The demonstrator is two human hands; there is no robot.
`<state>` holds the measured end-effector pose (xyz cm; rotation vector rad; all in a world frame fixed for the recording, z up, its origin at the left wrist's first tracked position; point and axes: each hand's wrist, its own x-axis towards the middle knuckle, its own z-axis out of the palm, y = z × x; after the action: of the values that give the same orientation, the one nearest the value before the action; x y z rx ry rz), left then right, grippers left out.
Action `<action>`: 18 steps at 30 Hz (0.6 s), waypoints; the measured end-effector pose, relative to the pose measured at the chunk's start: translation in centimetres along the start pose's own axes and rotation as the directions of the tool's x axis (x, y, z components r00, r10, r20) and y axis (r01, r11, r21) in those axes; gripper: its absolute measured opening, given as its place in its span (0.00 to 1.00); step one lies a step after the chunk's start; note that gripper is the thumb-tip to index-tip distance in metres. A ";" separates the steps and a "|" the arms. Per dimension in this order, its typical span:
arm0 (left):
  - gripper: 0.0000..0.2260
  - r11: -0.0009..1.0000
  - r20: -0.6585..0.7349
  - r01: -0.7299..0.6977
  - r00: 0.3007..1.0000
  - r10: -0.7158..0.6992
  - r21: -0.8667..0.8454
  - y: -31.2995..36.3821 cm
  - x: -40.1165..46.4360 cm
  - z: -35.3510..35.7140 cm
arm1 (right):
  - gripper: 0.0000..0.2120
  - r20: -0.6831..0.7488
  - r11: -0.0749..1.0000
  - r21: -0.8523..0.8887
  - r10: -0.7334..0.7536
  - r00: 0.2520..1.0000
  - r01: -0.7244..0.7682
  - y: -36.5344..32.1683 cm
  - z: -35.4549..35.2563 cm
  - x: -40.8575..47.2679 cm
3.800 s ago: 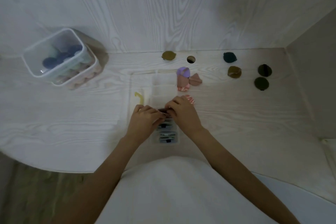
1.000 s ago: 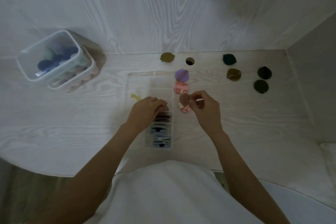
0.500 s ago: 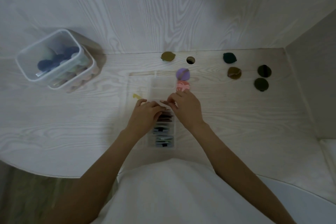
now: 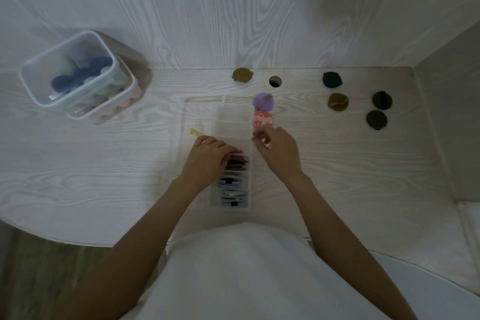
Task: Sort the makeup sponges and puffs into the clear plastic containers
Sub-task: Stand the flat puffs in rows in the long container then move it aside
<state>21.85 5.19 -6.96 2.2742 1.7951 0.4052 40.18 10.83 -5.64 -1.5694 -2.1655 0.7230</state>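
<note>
A long clear divided container (image 4: pixel 232 122) lies in the middle of the desk. Its near compartments hold brown puffs (image 4: pixel 238 163) and blue-grey puffs (image 4: pixel 233 182); the far ones look empty. My left hand (image 4: pixel 209 157) rests its fingertips on the brown puffs. My right hand (image 4: pixel 278 149) hovers just right of the container, fingers loosely bent over a pink patterned puff that peeks out beneath them. A second pink puff (image 4: pixel 262 119) and a purple puff (image 4: pixel 263 102) lie beyond it.
Two stacked clear boxes (image 4: pixel 39 91) with sponges stand at the far left. Loose puffs lie at the back: olive (image 4: pixel 242 75), dark teal (image 4: pixel 332 80), brown (image 4: pixel 337 102) and two dark olive (image 4: pixel 381 100). A cable hole (image 4: pixel 275 81) and a small yellow piece (image 4: pixel 194 132) are also there.
My right hand picked up a brown puff, brought it to the compartment under my left hand, then moved back right toward the pink puffs. My left hand stayed on the container.
</note>
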 end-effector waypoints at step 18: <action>0.07 0.999 -0.034 0.017 0.999 -0.016 0.031 0.0 0.1 -0.5 | 0.04 -0.103 0.965 0.261 0.026 0.994 0.002 -0.6 -2.1 -0.4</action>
<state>21.74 5.31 -6.45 2.2846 1.8480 0.4173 41.02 10.68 -3.61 -1.4502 -1.8994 0.8697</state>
